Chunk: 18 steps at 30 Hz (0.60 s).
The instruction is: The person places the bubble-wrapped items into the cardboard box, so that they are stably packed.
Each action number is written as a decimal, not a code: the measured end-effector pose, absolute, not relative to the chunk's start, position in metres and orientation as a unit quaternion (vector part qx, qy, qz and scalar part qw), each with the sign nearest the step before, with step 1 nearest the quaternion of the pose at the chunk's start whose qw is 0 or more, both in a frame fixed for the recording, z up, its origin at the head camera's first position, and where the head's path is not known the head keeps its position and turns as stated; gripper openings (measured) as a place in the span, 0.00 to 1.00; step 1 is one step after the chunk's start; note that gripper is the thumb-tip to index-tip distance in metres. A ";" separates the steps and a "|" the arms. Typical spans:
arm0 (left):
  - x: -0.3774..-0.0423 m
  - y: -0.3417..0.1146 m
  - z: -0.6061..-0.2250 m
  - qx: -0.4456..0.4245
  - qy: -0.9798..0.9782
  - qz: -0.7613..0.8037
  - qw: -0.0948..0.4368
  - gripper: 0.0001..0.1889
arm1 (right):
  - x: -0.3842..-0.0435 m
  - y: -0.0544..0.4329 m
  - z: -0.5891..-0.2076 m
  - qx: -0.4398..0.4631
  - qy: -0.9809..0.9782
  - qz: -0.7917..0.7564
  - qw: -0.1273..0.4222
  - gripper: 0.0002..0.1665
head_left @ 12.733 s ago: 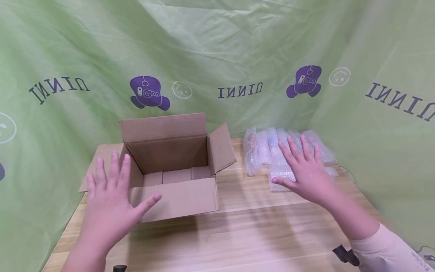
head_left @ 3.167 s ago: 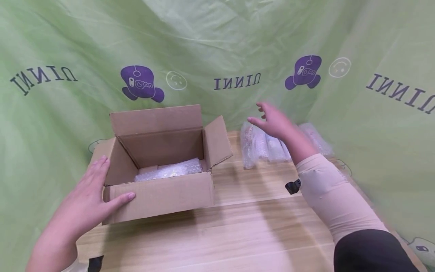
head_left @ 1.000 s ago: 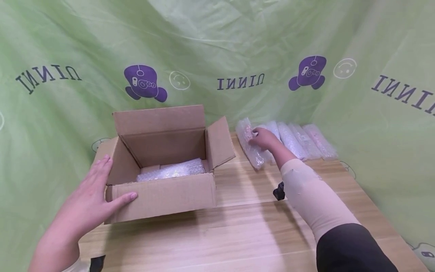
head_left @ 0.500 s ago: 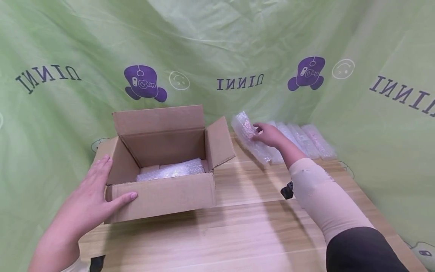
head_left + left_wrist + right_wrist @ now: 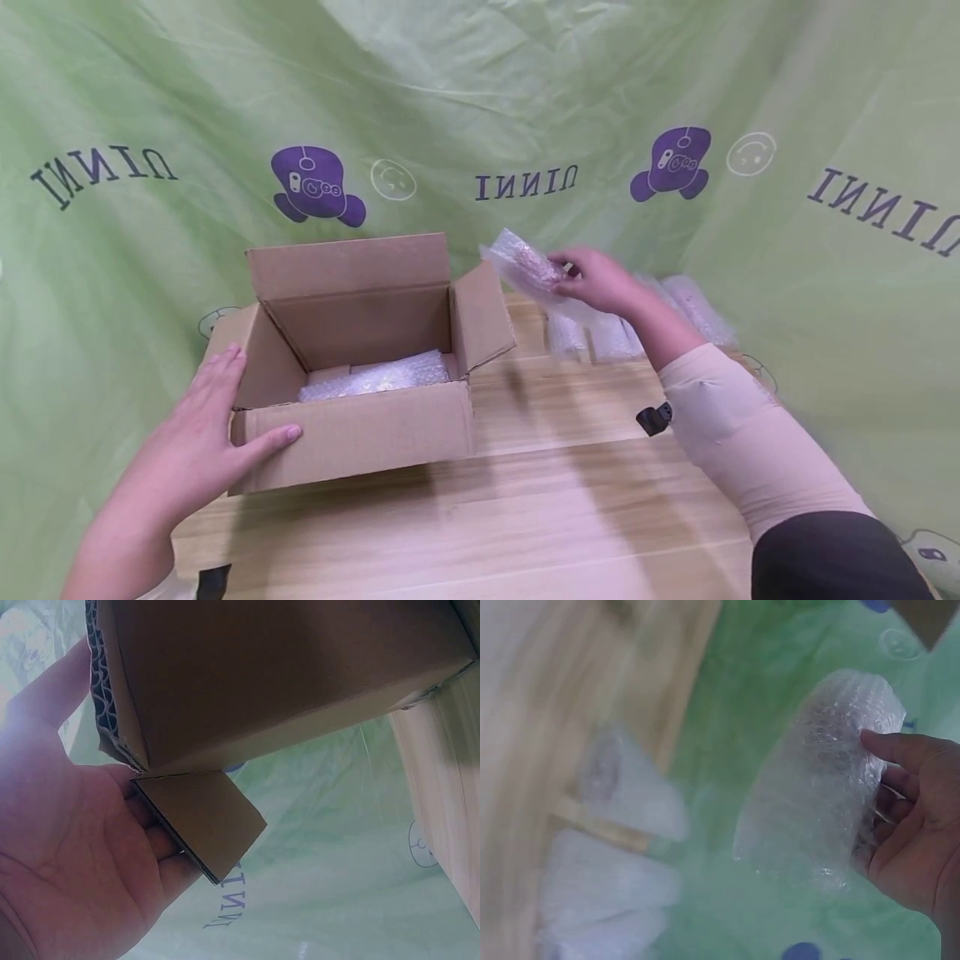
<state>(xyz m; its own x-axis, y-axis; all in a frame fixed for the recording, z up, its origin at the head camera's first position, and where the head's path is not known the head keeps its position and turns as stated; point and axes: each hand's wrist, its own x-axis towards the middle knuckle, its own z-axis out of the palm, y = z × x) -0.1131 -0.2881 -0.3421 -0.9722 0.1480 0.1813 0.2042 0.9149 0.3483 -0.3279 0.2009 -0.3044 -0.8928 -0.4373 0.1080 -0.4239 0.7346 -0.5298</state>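
Observation:
My right hand (image 5: pixel 600 282) pinches a bubble-wrapped packet (image 5: pixel 525 262), thumb on the near face and fingers behind it. Something pinkish shows through the wrap, its kind blurred. The packet is held up just beyond the box's right flap, and the right wrist view shows the same packet (image 5: pixel 817 780) hanging from the fingers. At the left, my left hand (image 5: pixel 180 442) rests over the near left corner of an open cardboard box (image 5: pixel 352 437), thumb stretched along the front flap. In the left wrist view its fingertips are hidden behind a flap (image 5: pixel 206 825). Another bubble-wrapped packet (image 5: pixel 378 375) lies inside the box.
Several more bubble-wrapped packets (image 5: pixel 611 337) lie at the back right of the wooden table (image 5: pixel 525 517), partly behind my right forearm. A green printed curtain (image 5: pixel 525 100) hangs close behind and around the table. The box's flaps stand out on all sides.
Over the last second my right hand has lifted the leftmost packet off the row and carried it left and up towards the box. Earlier, the box had no packet in it. The left hand keeps its place.

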 end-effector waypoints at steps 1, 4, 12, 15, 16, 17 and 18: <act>-0.113 -0.288 -0.342 -0.090 -0.975 -0.186 0.076 0.60 | -0.325 0.199 -0.299 -0.238 0.930 -0.278 0.004 0.33; -0.112 -0.289 -0.343 -0.089 -0.975 -0.187 0.076 0.60 | -0.317 0.193 -0.284 -0.258 0.927 -0.273 -0.019 0.33; -0.113 -0.290 -0.343 -0.086 -0.976 -0.186 0.074 0.60 | -0.306 0.179 -0.252 -0.297 0.926 -0.224 -0.062 0.29; -0.113 -0.290 -0.343 -0.090 -0.976 -0.183 0.078 0.60 | -0.304 0.177 -0.241 -0.297 0.931 -0.200 -0.075 0.29; -0.113 -0.289 -0.343 -0.091 -0.976 -0.183 0.080 0.60 | -0.303 0.177 -0.238 -0.297 0.931 -0.195 -0.080 0.29; -0.113 -0.289 -0.343 -0.092 -0.976 -0.182 0.081 0.60 | -0.302 0.177 -0.235 -0.296 0.932 -0.194 -0.085 0.29; -0.113 -0.289 -0.343 -0.092 -0.976 -0.183 0.081 0.60 | -0.302 0.177 -0.232 -0.296 0.931 -0.195 -0.090 0.29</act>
